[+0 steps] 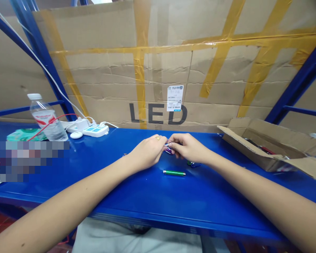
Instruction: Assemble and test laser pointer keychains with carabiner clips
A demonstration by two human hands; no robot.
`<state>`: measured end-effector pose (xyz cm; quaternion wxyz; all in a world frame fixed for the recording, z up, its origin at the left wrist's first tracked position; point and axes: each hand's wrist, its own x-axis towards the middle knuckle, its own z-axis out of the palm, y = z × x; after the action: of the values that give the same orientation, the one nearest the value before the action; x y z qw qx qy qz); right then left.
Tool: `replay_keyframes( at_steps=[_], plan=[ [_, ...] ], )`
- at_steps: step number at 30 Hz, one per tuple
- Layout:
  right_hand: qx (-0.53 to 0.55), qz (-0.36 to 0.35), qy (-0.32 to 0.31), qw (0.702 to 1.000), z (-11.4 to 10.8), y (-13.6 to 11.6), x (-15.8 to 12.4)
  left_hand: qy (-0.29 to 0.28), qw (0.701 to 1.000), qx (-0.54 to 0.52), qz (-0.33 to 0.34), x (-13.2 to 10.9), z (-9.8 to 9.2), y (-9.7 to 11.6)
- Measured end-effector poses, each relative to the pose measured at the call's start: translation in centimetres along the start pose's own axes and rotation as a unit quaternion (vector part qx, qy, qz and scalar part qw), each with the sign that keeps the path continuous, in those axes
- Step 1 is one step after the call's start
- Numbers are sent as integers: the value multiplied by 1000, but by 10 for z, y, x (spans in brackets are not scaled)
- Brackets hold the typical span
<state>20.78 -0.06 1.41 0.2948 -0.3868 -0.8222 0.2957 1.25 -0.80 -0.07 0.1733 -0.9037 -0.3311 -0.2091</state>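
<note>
My left hand [150, 151] and my right hand [184, 147] meet above the blue table, both with fingers closed. Between their fingertips is a small shiny purple-and-silver piece [169, 151], mostly covered, so its kind does not show. The right thumb and forefinger pinch its silver part; the left fingers curl around its other side. Just in front of the hands lies a slim green metal tube with silver ends [174, 173]. Small green and blue looped pieces [192, 164] rest on the table under my right wrist, partly hidden.
An open cardboard box [260, 151] with dark and red items stands at the right. On the left are a water bottle [48, 121], a green packet [25, 134], a white power strip [96, 130] and cables. A large taped cardboard sheet [107, 80] backs the blue table [137, 196].
</note>
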Motion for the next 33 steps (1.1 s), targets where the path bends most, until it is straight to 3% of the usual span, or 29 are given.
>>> replay_keyframes(
  at_steps=[6, 13, 16, 20, 26, 33],
  plan=[
    [50, 36, -40, 997, 0, 0, 0, -15, 1000, 15, 3, -1, -2, 0],
    [-78, -68, 26, 994, -1, 5, 0, -14, 998, -50, -34, 3, -6, 3],
    [-103, -76, 33, 991, -1, 5, 0, -32, 998, -54, -29, 4, -4, 2],
    [-90, -62, 21, 994, 0, 7, 1, -41, 989, -126, -71, 3, 0, -1],
    [-6, -27, 19, 999, -3, 7, 3, -14, 944, -308, -121, 4, 1, 1],
    [136, 20, 12, 990, -4, 7, 7, 39, 854, -470, -221, 9, 2, 2]
  ],
)
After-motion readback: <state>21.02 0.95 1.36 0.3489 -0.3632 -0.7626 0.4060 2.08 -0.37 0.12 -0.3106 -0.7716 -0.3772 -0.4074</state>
